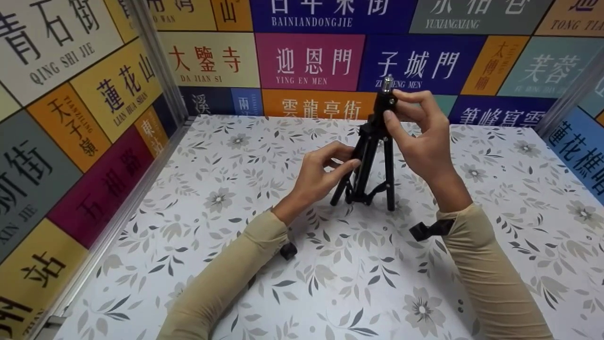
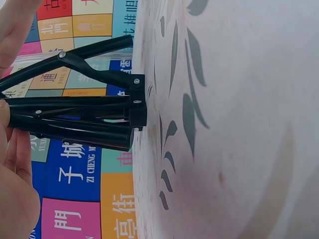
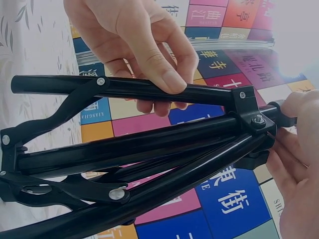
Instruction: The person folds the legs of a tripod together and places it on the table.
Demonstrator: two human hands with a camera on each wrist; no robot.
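Observation:
A black tripod stand [image 1: 364, 172] is held upright, leaning slightly, with its legs partly spread. A metal screw stud [image 1: 387, 84] tops it. My left hand [image 1: 321, 170] pinches one leg between thumb and fingers; in the right wrist view the thumb [image 3: 172, 79] lies along that leg. Higher up, my right hand [image 1: 427, 141] grips the upper column below the stud with thumb and fingers. Near the leg ends, folding braces [image 3: 55, 112] join the legs to a lower hub [image 2: 138, 102]. Whether the feet touch the table, I cannot tell.
Beneath is a white table [image 1: 264, 189] with a grey leaf and flower print. Panels with coloured Chinese signs [image 1: 309, 61] stand behind it and along both sides. A dark wrist mount [image 1: 429, 230] sits at the right sleeve, another mount [image 1: 288, 250] at the left.

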